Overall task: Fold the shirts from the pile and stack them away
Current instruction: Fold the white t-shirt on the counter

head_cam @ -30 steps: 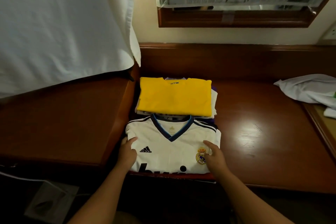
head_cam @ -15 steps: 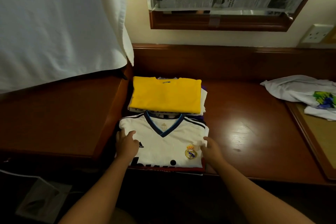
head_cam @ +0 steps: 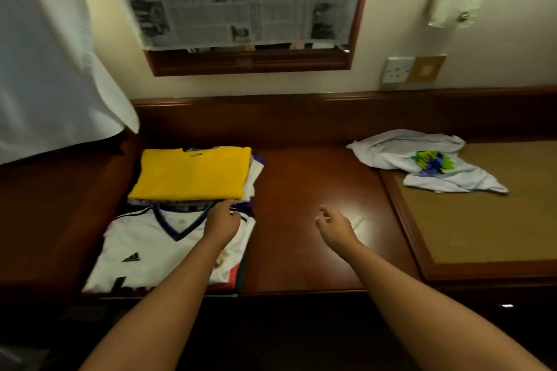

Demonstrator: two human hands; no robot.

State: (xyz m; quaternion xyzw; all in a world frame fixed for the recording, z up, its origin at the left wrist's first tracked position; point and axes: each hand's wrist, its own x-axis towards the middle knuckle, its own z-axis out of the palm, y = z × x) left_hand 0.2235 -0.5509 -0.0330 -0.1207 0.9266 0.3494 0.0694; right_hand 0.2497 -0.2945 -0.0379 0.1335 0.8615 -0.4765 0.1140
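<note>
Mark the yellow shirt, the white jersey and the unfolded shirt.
yellow shirt (head_cam: 193, 173), head view, centre of its folded top face.
white jersey (head_cam: 144, 238), head view, chest left of the collar.
unfolded shirt (head_cam: 391, 150), head view, plain white cloth left of the print.

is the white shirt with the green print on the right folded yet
Not folded: the white printed shirt lies crumpled and spread on the desk.
</note>
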